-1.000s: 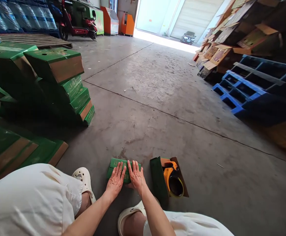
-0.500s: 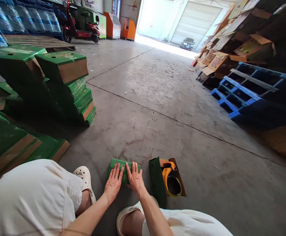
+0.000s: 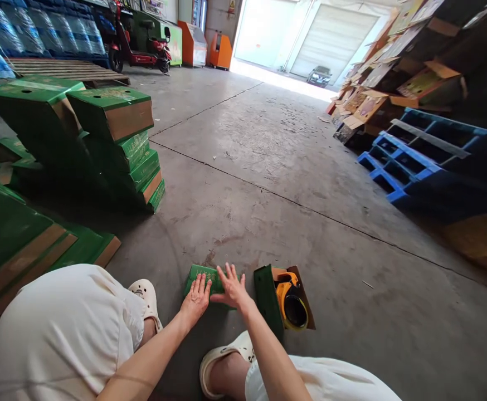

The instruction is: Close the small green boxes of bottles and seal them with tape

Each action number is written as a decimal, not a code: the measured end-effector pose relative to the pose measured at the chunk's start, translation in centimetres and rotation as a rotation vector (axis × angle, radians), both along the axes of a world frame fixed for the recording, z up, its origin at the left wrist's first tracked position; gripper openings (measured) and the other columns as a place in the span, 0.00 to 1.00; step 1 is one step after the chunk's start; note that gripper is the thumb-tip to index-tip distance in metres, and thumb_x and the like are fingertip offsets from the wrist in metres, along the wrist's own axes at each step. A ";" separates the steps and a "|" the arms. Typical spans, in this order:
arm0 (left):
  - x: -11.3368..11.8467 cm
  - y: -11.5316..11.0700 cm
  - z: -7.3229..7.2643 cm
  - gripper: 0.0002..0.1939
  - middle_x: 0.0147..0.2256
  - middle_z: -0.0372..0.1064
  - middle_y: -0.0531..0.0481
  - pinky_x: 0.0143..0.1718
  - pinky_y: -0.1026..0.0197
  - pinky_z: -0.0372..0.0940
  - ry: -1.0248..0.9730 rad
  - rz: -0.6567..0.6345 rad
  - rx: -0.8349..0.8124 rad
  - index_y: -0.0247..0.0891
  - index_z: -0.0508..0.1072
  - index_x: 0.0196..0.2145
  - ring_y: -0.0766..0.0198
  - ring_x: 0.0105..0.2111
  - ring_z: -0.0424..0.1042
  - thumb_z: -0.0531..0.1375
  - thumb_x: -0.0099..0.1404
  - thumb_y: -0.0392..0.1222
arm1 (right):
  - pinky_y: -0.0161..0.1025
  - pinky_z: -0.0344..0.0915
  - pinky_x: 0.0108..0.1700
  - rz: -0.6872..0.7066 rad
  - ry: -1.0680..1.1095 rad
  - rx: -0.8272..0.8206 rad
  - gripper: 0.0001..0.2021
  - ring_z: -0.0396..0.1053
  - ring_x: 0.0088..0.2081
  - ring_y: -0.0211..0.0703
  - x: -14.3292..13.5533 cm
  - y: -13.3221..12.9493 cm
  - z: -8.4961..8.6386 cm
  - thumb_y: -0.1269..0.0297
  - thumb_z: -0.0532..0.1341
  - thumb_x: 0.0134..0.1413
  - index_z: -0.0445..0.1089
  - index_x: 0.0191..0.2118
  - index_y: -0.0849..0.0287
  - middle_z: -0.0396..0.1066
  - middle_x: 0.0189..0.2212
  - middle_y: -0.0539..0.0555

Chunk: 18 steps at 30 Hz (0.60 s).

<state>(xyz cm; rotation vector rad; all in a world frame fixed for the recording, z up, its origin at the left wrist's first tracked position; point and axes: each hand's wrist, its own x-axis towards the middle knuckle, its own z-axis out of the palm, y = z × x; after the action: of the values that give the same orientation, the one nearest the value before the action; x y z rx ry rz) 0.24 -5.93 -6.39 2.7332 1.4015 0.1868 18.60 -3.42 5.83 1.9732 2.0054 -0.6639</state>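
The left hand (image 3: 195, 301) lies flat, fingers spread wide, palm down on the near left part of a small green box (image 3: 204, 276) that rests on the concrete floor (image 3: 277, 184); it grips nothing, only presses. The right hand (image 3: 233, 290) is open too, fingers fanned, over the box's right end, and whether it touches the cardboard I cannot tell. The box sits just ahead of the person's knees, between their two cream clogs: the left clog (image 3: 145, 296) near the box's left side, the right clog (image 3: 222, 365) nearer the person than the box. Just right of the box stands an open green carton (image 3: 266, 298) with brown flaps, and in it lies an orange tape dispenser (image 3: 290, 301), close to the right hand but apart from it. The person's pale clothing (image 3: 59, 334) fills the view near the box's left. Further left of the box, flattened green cardboard (image 3: 26, 250) lies on the floor, and beyond that a leaning stack of green boxes (image 3: 110, 139). Far beyond the box, a red scooter (image 3: 137, 47) stands by orange bins (image 3: 218, 50), and a bright doorway shows a parked car (image 3: 319, 75). Well to the right of the box are blue pallets (image 3: 414, 156) and a heap of brown cartons (image 3: 394, 72).
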 end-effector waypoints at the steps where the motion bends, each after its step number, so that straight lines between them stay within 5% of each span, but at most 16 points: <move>1: 0.0 0.0 0.1 0.34 0.71 0.57 0.27 0.67 0.37 0.64 -0.001 0.002 -0.007 0.33 0.65 0.71 0.41 0.72 0.58 0.52 0.69 0.26 | 0.72 0.42 0.71 -0.069 -0.008 0.099 0.43 0.38 0.78 0.63 1.2 0.6 1.1 0.53 0.65 0.65 0.47 0.79 0.46 0.42 0.79 0.65; 5: 0.0 -0.1 0.6 0.35 0.71 0.57 0.27 0.68 0.37 0.63 -0.013 0.010 -0.034 0.34 0.66 0.71 0.42 0.72 0.59 0.52 0.67 0.24 | 0.56 0.56 0.67 -0.603 -0.139 0.519 0.26 0.62 0.67 0.61 8.1 0.7 5.3 0.58 0.56 0.70 0.68 0.67 0.64 0.64 0.67 0.73; 8: 0.1 -0.1 0.7 0.34 0.70 0.57 0.25 0.67 0.37 0.64 -0.005 0.011 -0.022 0.32 0.67 0.70 0.40 0.71 0.59 0.52 0.67 0.24 | 0.59 0.63 0.61 -1.143 -0.188 0.618 0.22 0.66 0.62 0.68 11.7 -1.9 6.6 0.54 0.59 0.65 0.73 0.58 0.62 0.70 0.59 0.72; 10: 0.2 -0.1 0.8 0.34 0.70 0.57 0.25 0.67 0.37 0.65 0.001 0.014 -0.012 0.31 0.67 0.70 0.40 0.71 0.60 0.52 0.68 0.24 | 0.65 0.65 0.58 -1.347 -0.193 0.611 0.23 0.67 0.60 0.74 12.5 -3.8 6.1 0.51 0.58 0.65 0.73 0.56 0.63 0.70 0.59 0.76; 14: 0.2 -0.1 1.0 0.33 0.70 0.58 0.25 0.66 0.39 0.65 -0.003 0.019 -0.008 0.32 0.68 0.70 0.41 0.70 0.61 0.54 0.68 0.24 | 0.63 0.68 0.57 -1.503 -0.050 0.369 0.33 0.69 0.61 0.75 12.5 -6.1 3.7 0.43 0.57 0.67 0.69 0.61 0.71 0.68 0.60 0.85; 18: 0.1 -0.1 1.2 0.33 0.69 0.59 0.25 0.66 0.41 0.67 0.026 0.008 0.036 0.32 0.68 0.69 0.41 0.70 0.62 0.54 0.68 0.24 | 0.65 0.67 0.59 -1.467 0.030 0.158 0.28 0.74 0.58 0.73 13.1 -5.6 2.6 0.48 0.63 0.65 0.72 0.58 0.68 0.76 0.54 0.80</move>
<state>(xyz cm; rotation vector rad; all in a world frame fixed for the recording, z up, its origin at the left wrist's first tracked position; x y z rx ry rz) 0.34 -6.00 -5.15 2.7692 1.4289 0.1789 31.68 -8.99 8.45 3.2906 0.2527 -0.7218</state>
